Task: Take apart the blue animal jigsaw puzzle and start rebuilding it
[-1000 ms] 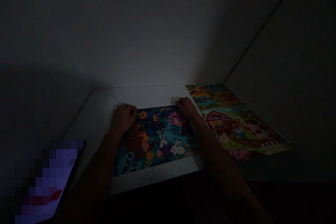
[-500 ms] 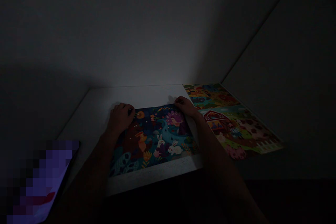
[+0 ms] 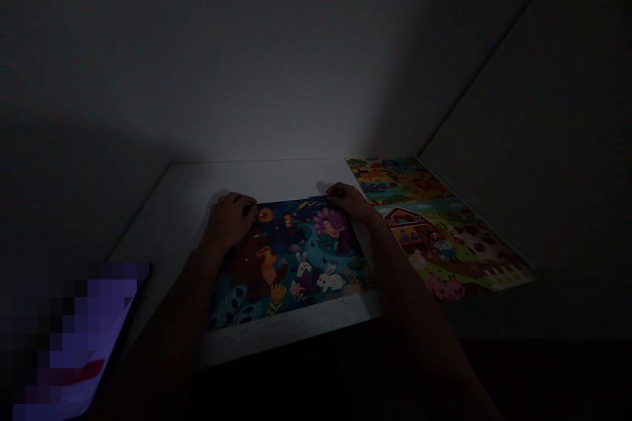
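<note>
A colourful picture sheet point(image 3: 296, 243) with a bear, white rabbits and a purple peacock lies on the white table in front of me. My left hand point(image 3: 230, 217) is at its upper left corner, thumb and fingers closed on the edge. At the upper right corner my right hand point(image 3: 347, 200) pinches the edge between thumb and fingertips. The top edge shows a small step near my right hand. Dim light hides the fine detail of both grips, and my forearms run along the sheet's two sides.
To the right lie a farm picture point(image 3: 454, 247) with a red barn and, behind it, a second animal picture point(image 3: 395, 179). A lit, pixelated screen point(image 3: 106, 322) stands at the lower left. White walls point(image 3: 276, 79) border the table point(image 3: 291, 177) at the back and right.
Both hands keep their places at the sheet's upper corners, with only a tiny shift of the left fingers. The view has moved very slightly.
</note>
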The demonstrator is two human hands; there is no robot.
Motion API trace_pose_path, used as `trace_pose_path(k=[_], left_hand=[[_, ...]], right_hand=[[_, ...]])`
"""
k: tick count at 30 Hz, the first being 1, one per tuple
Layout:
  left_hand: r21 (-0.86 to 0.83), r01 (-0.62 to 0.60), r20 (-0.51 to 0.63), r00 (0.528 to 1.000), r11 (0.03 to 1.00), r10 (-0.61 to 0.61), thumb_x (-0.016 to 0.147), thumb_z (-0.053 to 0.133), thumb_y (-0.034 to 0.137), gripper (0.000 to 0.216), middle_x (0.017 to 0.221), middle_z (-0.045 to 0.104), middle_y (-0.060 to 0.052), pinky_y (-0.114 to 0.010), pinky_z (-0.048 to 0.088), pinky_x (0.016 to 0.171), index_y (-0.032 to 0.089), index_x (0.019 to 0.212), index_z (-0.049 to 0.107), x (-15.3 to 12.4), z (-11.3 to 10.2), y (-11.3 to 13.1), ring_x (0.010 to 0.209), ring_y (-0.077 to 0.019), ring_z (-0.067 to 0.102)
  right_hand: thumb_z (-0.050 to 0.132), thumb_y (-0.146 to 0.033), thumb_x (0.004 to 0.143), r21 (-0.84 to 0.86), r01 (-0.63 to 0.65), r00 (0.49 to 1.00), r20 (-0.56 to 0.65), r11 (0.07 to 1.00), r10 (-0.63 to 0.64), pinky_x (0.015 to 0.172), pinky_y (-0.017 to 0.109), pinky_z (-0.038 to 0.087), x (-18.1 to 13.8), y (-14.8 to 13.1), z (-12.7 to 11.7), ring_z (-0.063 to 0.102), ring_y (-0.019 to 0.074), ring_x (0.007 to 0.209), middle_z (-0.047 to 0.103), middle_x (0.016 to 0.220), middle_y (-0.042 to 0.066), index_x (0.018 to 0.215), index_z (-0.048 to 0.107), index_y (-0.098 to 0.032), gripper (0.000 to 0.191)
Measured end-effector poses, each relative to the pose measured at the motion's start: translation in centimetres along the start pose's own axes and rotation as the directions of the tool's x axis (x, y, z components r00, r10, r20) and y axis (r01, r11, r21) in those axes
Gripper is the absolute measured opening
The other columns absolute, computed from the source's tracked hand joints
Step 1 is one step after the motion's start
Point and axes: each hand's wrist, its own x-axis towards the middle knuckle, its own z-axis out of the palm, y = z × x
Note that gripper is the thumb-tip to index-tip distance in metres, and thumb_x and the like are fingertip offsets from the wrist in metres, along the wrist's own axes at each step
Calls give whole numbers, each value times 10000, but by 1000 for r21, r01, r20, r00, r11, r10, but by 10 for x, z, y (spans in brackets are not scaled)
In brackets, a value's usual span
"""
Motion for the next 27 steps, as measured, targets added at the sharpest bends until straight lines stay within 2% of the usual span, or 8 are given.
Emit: trace_pose_path(k=[3,6,9,12,15,19,23,27], left_hand=[[-36,-51,23,998,998,52,914,422,379,370,1181,635,-116,-461,409,1013,185,1109,668,-1,-3,-1,1146,-295,539],[-95,-162,68,983,982,169,924,400,402,390,1187,646,-102,-442,408,1025,188,1133,651,-4,-14,3,1142,-271,550],[-152,-247,144,952,957,269,929,392,432,385,1150,664,-76,-426,435,998,221,1109,659,-8,-26,19,1113,-259,570],[-164,-307,223,914,937,339,901,458,425,363,1181,651,-78,-412,450,984,247,1149,654,-9,-29,47,1111,-264,578],[-158,-429,230,860,889,456,916,471,407,368,1244,622,-82,-413,440,1008,270,1222,620,-7,-17,80,1158,-264,560],[-156,-521,122,833,839,540,967,417,403,395,1422,498,-114,-442,369,1097,208,1263,591,-5,10,113,1320,-276,442],[-173,-551,68,821,817,568,969,440,375,354,1450,477,-103,-474,349,1118,230,1252,594,-7,29,121,1357,-280,403],[-186,-539,68,827,821,558,971,430,375,357,1440,491,-102,-489,336,1126,232,1250,599,-9,36,118,1349,-281,413]], right_hand=[[638,-228,752,-105,28,1000,-3,994,-29,805,304,480,0,-2,1,606,172,855,676,929,51,903,682,-158,172],[649,-200,761,-155,46,999,-2,987,-47,840,316,482,-1,-3,0,610,178,882,682,964,67,904,706,-163,158],[654,-204,762,-129,54,999,12,990,-53,851,317,484,-1,-3,-2,617,177,877,693,957,61,902,723,-170,160],[613,-185,753,-20,28,999,34,999,-27,816,307,499,0,0,-3,627,167,834,705,917,38,905,729,-175,191],[567,-153,716,83,8,999,37,997,-11,810,307,502,1,2,-4,630,164,820,709,891,26,881,728,-176,232],[549,-129,649,150,-9,1000,19,989,6,825,304,494,2,3,-5,625,162,835,708,895,21,870,715,-177,280],[557,-165,637,184,-14,999,-29,983,20,808,293,494,1,4,-4,614,164,847,700,932,24,904,692,-181,299],[561,-196,631,223,-21,997,-63,975,36,758,280,489,1,4,-2,600,156,817,684,948,27,932,680,-177,324]])
